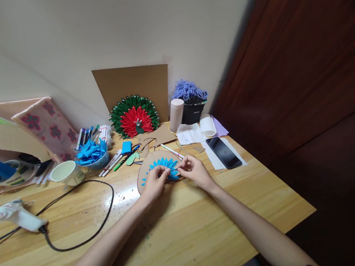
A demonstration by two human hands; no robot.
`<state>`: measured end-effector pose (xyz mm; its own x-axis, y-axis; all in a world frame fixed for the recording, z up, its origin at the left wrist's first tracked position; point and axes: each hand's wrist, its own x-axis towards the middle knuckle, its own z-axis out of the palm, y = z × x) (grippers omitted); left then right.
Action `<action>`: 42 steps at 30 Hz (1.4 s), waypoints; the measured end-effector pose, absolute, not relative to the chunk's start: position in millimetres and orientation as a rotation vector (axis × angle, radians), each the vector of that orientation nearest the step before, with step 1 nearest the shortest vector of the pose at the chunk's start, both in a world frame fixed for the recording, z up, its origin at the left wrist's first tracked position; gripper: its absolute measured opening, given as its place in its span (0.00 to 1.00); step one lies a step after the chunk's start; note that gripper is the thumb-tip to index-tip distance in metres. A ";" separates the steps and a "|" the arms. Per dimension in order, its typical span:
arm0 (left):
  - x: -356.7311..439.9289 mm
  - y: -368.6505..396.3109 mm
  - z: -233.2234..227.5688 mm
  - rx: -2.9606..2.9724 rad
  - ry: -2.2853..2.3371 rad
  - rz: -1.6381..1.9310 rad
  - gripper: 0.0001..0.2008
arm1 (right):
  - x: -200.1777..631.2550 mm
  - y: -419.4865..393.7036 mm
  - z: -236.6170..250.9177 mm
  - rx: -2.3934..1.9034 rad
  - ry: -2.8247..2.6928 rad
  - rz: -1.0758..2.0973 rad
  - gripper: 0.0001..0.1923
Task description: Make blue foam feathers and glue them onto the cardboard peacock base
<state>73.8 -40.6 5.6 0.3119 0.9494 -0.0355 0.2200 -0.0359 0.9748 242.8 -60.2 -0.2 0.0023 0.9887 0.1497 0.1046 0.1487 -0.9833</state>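
**Blue petal fan, glue gun a bit too close for comfort**

Both hands are down on the cardboard half-disc point(155, 157) in the middle of the counter point(203, 221). The left hand point(155, 180) has its fingers curled and pinched onto the blue paper petals point(163, 167); the right hand point(194, 170) pinches the same cluster from the other side, fingertips nearly meeting.

What could go wrong, I reckon: pressing too hard could crush or shift a folded petal. Also the glue gun point(16, 215) cord loops near the left forearm, so an elbow could snag it.

Count: one finished red-green fan point(135, 120), one mug point(66, 173), one bowl of blue petals point(93, 154), one phone point(223, 152), one glue gun, markers too bunched to count.
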 end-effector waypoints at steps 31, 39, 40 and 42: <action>76.1 -47.0 14.7 1.390 1.043 0.841 0.11 | 240.3 -69.6 14.9 -1.242 -1.723 0.643 0.02; 76.8 -47.4 11.9 1.477 1.047 0.853 0.11 | 237.0 -71.8 16.7 -1.185 -1.761 0.607 0.04; 76.9 -47.6 12.2 1.479 1.053 0.852 0.11 | 236.9 -72.0 16.7 -1.180 -1.778 0.585 0.04; 77.0 -47.9 13.3 1.474 1.054 0.854 0.10 | 236.8 -72.2 16.3 -1.171 -1.811 0.532 0.04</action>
<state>77.0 -47.9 13.3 0.3489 0.9366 -0.0323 0.1623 -0.0264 0.9864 236.8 -72.2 16.3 -0.1595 0.8806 0.4462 0.4999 0.4618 -0.7327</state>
